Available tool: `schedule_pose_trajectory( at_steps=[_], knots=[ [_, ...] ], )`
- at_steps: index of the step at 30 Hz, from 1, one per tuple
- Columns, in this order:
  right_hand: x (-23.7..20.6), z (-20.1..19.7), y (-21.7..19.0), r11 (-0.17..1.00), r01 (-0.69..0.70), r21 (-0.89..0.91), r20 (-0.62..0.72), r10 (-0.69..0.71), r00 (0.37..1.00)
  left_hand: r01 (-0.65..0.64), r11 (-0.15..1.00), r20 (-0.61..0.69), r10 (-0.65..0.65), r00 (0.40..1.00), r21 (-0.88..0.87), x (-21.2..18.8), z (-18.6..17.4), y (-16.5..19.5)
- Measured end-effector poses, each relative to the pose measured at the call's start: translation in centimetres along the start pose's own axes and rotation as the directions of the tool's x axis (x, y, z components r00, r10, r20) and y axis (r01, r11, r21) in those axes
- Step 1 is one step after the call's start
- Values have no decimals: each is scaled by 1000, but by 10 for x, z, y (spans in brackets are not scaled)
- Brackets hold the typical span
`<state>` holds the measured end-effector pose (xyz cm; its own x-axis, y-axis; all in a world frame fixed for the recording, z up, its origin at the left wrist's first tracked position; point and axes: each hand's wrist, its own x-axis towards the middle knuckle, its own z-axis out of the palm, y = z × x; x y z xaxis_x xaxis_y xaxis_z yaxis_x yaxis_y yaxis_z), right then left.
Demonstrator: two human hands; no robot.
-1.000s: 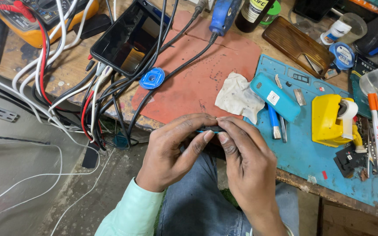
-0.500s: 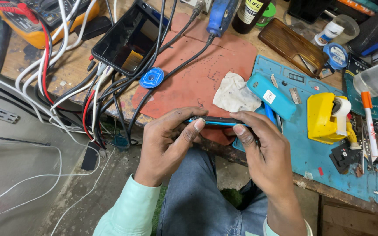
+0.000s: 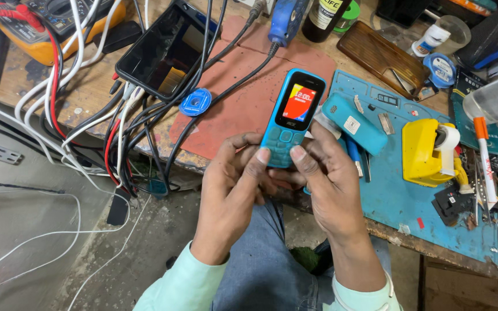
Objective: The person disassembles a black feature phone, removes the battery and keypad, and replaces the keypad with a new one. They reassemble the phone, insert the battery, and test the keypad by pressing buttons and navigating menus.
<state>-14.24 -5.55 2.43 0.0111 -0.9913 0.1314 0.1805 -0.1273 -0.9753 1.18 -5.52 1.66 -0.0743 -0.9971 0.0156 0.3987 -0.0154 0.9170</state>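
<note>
Bright, even light, soft shadows, sharp focus, mild wide-angle bend at edges, glare on black phone screen (image 3: 162,52).

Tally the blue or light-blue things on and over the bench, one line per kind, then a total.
Keypad phone with lit screen, held in left hand and right hand: 1
Loose light-blue phone cover: 1
Round blue wire spool: 1
Blue work mat: 1
Blue-cased tool, top edge: 1
Round blue tape case: 1
Total: 6
</note>
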Motion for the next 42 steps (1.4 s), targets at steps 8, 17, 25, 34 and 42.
schedule_pose_trajectory(
  at_steps=[8, 17, 25, 34, 42],
  knots=[
    [1, -12, 11, 999, -33, 43, 56, 31, 998, -4, 1000, 168, 9, 986, -29, 10, -13, 9],
    [-4, -21, 17, 997, 70, -19, 190, -65, 980, -92, 982, 302, 39, 952, 163, 5, -15, 14],
    [-4, -15, 12, 995, 93, -48, 146, -85, 986, -96, 992, 383, 57, 922, 83, 5, -21, 12],
    [-2, -13, 3, 969, 185, -162, 174, -156, 972, -27, 999, 414, 36, 909, -28, 3, -19, 11],
    [-2, -12, 7, 995, 91, -27, 179, -84, 980, 2, 997, 358, 24, 933, -73, 5, -16, 6]
  ],
)
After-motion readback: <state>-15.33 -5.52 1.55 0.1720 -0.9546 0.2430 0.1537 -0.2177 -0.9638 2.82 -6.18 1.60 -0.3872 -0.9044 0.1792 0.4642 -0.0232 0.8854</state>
